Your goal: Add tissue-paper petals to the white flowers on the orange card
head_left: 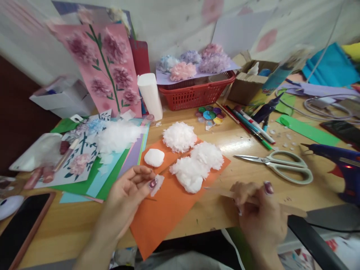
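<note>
My left hand [131, 195] pinches a small translucent white scrap [158, 185] between thumb and fingertip, above the orange sheet [165, 217]. To the right, my right hand [260, 210] is closed around a slim light-brown stick [292, 210], its pale tip pointing left; motion blurs it. On the orange sheet's far part stand fluffy white pompoms: a round one [180, 137] at the back, another [207, 155] to the right, and a front one [188, 172] with a smooth white lump at its near side. A smooth white pad [154, 157] lies left of them.
Scissors [277, 163] and a blue glue gun [332, 153] lie at right, near several pens [250, 123]. A red basket [194, 93] stands at the back. Fluffy white material [119, 135] rests on coloured sheets at left, with a phone [25, 228] in front.
</note>
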Action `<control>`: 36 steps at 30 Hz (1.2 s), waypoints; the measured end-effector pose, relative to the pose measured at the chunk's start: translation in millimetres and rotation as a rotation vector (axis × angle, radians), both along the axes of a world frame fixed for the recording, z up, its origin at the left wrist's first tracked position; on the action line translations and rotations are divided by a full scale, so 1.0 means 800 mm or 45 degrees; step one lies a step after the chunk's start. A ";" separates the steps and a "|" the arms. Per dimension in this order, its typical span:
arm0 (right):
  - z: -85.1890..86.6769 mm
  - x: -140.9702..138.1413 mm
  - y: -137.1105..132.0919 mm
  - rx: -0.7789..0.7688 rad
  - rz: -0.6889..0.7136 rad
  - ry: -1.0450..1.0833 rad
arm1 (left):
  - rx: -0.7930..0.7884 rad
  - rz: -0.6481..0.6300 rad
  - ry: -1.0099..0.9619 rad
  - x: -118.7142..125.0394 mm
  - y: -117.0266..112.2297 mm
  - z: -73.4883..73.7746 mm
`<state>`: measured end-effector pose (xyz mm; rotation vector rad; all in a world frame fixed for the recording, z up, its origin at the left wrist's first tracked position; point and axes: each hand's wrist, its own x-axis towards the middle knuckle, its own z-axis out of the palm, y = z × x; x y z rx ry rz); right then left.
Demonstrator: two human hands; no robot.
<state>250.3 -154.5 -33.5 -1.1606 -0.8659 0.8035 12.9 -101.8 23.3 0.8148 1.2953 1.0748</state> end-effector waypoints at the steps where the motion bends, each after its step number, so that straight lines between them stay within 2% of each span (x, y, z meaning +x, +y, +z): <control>1: 0.001 -0.001 0.002 -0.026 0.014 -0.016 | -0.025 0.021 -0.032 0.005 -0.008 -0.002; 4: 0.006 -0.008 0.010 -0.062 0.048 -0.055 | -0.078 0.051 -0.072 0.014 -0.023 -0.006; 7: 0.012 -0.016 0.019 -0.108 0.015 -0.104 | -0.130 0.011 -0.070 0.016 -0.032 -0.012; 15: 0.025 -0.024 0.030 -0.176 0.028 -0.261 | -0.240 -0.050 -0.068 0.006 -0.041 -0.034; 22: 0.032 -0.018 0.042 -0.259 0.080 -0.518 | -0.285 -0.075 -0.081 0.007 -0.042 -0.035; 25: 0.039 -0.020 0.046 -0.245 0.107 -0.599 | -0.290 -0.023 -0.119 0.011 -0.043 -0.034; 31: 0.053 -0.019 0.039 -0.171 -0.025 -0.424 | -0.263 0.002 -0.111 0.014 -0.043 -0.035; 36: 0.051 -0.013 0.034 -0.101 -0.086 -0.328 | -0.274 -0.046 -0.068 0.012 -0.043 -0.033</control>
